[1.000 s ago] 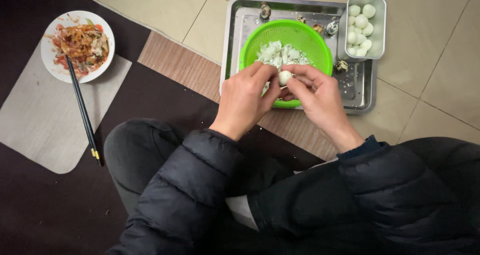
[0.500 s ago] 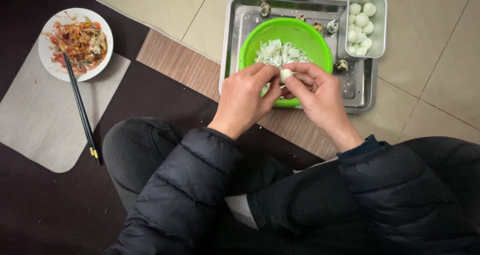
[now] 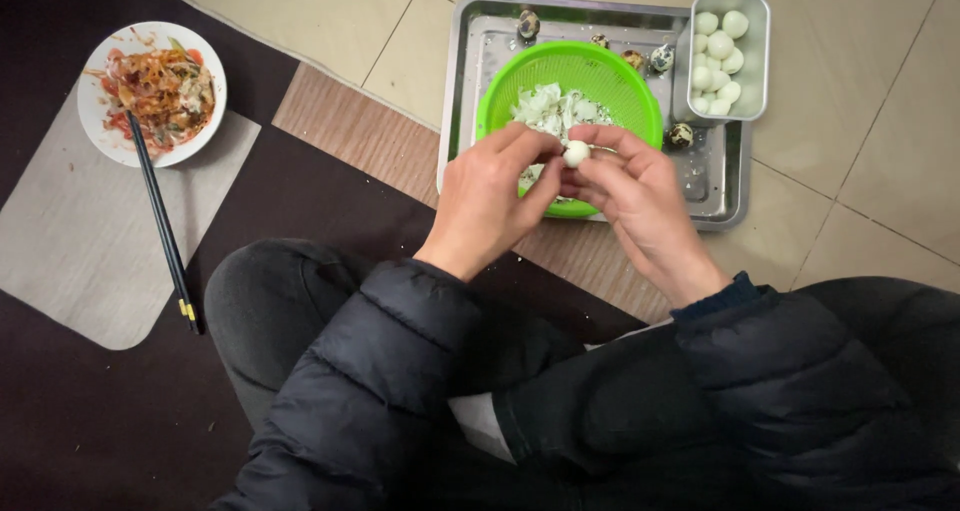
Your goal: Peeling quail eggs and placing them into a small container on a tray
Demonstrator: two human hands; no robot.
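Both grips are closed on one small white peeled quail egg (image 3: 575, 154): the left hand (image 3: 495, 196) and right hand (image 3: 635, 196) pinch it over the green basket (image 3: 610, 76), so shell bits drop inside. Peeled eggs sit in a metal box (image 3: 752, 61) at two o'clock.

A small white peeled egg (image 3: 576, 154) is held just above the green colander (image 3: 600, 71). It is pinched between fingertips over the colander's near rim. Its surface is seen smooth and pale.
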